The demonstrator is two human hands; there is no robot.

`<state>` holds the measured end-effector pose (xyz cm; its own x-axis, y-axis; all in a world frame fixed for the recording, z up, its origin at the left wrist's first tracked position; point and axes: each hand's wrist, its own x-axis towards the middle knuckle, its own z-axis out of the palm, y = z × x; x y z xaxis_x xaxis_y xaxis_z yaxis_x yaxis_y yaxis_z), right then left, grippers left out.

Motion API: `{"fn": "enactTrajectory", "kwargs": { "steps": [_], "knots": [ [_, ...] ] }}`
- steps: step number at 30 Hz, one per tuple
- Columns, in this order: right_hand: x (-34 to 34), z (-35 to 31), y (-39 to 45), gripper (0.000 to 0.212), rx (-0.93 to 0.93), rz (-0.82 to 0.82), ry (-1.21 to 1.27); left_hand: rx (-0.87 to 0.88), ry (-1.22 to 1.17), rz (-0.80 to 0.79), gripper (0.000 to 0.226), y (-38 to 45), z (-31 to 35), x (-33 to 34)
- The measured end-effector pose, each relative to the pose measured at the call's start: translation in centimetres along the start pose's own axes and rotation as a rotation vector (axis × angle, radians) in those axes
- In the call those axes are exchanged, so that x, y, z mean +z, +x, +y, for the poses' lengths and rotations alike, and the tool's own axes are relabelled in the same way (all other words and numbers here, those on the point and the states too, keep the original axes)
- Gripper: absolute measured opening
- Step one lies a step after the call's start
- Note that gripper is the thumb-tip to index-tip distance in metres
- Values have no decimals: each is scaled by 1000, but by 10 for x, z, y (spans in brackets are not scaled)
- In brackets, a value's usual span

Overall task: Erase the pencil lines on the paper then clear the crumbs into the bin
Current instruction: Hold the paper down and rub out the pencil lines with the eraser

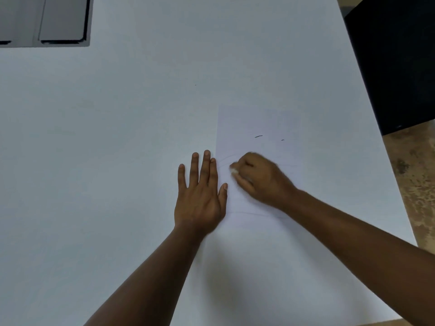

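Observation:
A white sheet of paper [254,123] lies on the white table [117,137], right of centre. Faint curved pencil lines [249,212] cross it, and two dark eraser crumbs [258,136] lie higher up on it. My left hand [201,196] lies flat with straight fingers, pressing on the paper's left edge. My right hand [256,177] is curled around a small white eraser [234,171], whose tip touches the paper beside a faint line. The right hand looks blurred. No bin is recognisable in view.
A dark grey recessed panel [47,20] sits in the table's far left corner. A black object [395,67] stands beyond the table's right edge, above a brown speckled floor [414,184].

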<state>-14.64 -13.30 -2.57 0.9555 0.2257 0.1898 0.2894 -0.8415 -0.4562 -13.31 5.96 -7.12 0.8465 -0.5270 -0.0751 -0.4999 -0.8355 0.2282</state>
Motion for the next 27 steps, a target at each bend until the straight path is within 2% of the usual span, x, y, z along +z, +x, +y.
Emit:
{"fn": "enactTrajectory", "kwargs": {
  "steps": [2,4,5,8,12,17,20,22,24,27],
  "knots": [
    [3,-8,0,17,-71,-139,-25,4,8,-1,68,-1,0,0],
    [0,5,15,24,-13,-107,-85,4,13,3,67,-1,1,0],
    [-1,19,24,27,20,-37,-133,0,14,-3,67,0,1,0],
    [-18,49,52,19,125,45,-174,-3,15,-14,68,1,2,0],
    [-21,31,46,15,17,13,-113,-19,-5,25,71,0,1,0],
    [0,-2,17,22,-218,-234,4,-33,-31,32,78,-1,1,1],
    [-1,20,42,31,-151,-154,-106,-34,-10,28,76,0,2,0],
    [-9,39,61,21,-37,-58,-174,-41,-8,18,76,0,2,1],
    [-13,51,69,16,22,43,-144,-44,-7,5,77,0,2,0],
    [-16,38,57,13,8,56,-63,-48,0,1,77,1,2,0]
  ]
}}
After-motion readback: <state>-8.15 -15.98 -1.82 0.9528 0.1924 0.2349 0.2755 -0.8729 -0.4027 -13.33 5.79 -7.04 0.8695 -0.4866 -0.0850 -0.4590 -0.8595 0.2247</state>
